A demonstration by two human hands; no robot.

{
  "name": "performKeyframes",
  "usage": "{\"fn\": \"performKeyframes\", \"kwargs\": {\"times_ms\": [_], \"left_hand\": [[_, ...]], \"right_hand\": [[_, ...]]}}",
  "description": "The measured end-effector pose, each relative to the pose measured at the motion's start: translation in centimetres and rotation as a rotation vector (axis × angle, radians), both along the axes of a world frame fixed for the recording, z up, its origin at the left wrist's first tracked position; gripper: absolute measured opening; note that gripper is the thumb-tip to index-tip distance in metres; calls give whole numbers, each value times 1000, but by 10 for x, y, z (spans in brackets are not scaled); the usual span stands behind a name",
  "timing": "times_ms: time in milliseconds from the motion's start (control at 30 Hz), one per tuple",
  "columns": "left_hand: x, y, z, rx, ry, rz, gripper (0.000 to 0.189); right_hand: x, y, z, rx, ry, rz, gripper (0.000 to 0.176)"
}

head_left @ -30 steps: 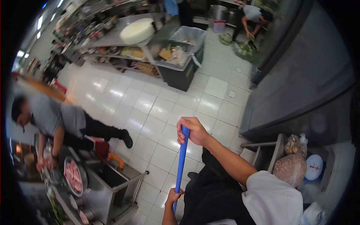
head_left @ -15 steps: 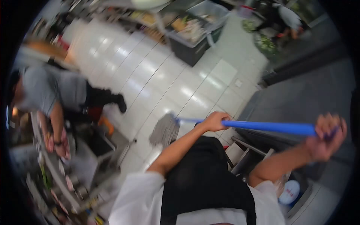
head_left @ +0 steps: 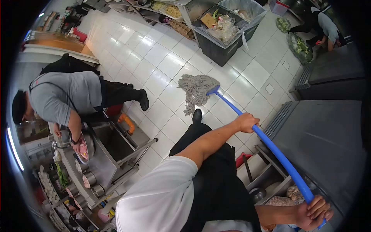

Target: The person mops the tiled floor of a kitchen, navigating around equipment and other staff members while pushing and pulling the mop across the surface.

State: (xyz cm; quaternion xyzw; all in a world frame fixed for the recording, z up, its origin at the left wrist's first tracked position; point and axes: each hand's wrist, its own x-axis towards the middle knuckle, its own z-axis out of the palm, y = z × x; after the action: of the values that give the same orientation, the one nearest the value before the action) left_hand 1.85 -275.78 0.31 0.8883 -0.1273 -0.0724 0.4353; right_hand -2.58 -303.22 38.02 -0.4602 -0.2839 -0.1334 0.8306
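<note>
A mop (head_left: 198, 89) with grey string strands and a long blue handle lies with its head spread on the white tiled floor (head_left: 162, 58), just beyond my black shoe (head_left: 197, 115). My left hand (head_left: 247, 122) is wrapped round the handle partway down the shaft. Near the handle's top end, at the lower right, my right hand (head_left: 315, 212) is closed on it as well. The handle runs slantwise from the upper middle to the lower right.
A dark bin (head_left: 220, 52) lined with clear plastic holds waste. At left, a co-worker (head_left: 69, 89) bends over a metal bowl beside a sink (head_left: 119, 141). Grey cabinets (head_left: 320, 131) stand at right. Another person (head_left: 326, 25) crouches near bags of greens (head_left: 299, 48).
The mop head has moved up and right across the floor. My right hand has dropped lower, so the handle now slants more steeply. My left hand has shifted slightly right.
</note>
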Motion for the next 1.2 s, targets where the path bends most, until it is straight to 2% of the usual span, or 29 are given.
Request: {"fn": "performKeyframes", "kwargs": {"times_ms": [67, 133, 167, 233, 267, 300, 333, 367, 400, 433, 500, 533, 600, 700, 767, 867, 933, 1067, 1200], "left_hand": [[11, 37, -24, 49, -79, 14, 18], [17, 90, -43, 41, -153, -17, 23], [17, 118, -65, 97, -227, -17, 29], [16, 184, -92, 207, -102, -21, 36], [22, 223, -111, 289, 32, -32, 38], [23, 260, -111, 338, 12, 19, 31], [22, 295, -112, 335, -6, 132, 25], [24, 333, -111, 271, 7, 226, 24], [21, 364, -108, 261, 38, 352, 30], [20, 398, -129, 266, -35, 467, 38], [16, 423, -72, 398, -10, 567, 46], [17, 437, -71, 359, 27, 616, 50], [9, 439, -49, 388, -46, 662, 45], [-15, 439, -40, 387, -109, 624, 39], [-29, 429, -27, 355, -111, 605, 38], [-64, 384, -18, 357, -307, 505, 42], [-85, 340, -6, 320, -264, 506, 44], [-113, 239, 27, 264, -228, 496, 51], [-121, 144, 68, 241, -305, 434, 60]], "right_hand": [[-5, 29, -20, -62, 73, -155, 36], [-14, 78, -47, -25, 171, -321, 7], [-18, 109, -60, 13, 233, -370, 8], [-21, 162, -99, 16, 265, -417, 17], [-19, 195, -123, -43, 293, -582, 10], [-16, 227, -147, -104, 337, -745, 8], [-9, 261, -159, -17, 351, -667, 12], [-4, 282, -188, -74, 343, -609, 10], [3, 317, -204, 22, 333, -454, 10], [6, 347, -226, 32, 413, -309, 13], [12, 409, -257, -161, 530, -218, 12], [18, 436, -274, -95, 608, -95, 5], [33, 471, -294, -240, 660, 65, 8], [7, 494, -316, -273, 616, 53, 10], [-14, 480, -305, -276, 633, 39, 11], [-55, 433, -296, -321, 669, 21, 12], [-72, 390, -285, -353, 660, 9, 13], [-96, 287, -229, -365, 713, 16, 13], [-93, 192, -145, -522, 581, -43, 14]]}}
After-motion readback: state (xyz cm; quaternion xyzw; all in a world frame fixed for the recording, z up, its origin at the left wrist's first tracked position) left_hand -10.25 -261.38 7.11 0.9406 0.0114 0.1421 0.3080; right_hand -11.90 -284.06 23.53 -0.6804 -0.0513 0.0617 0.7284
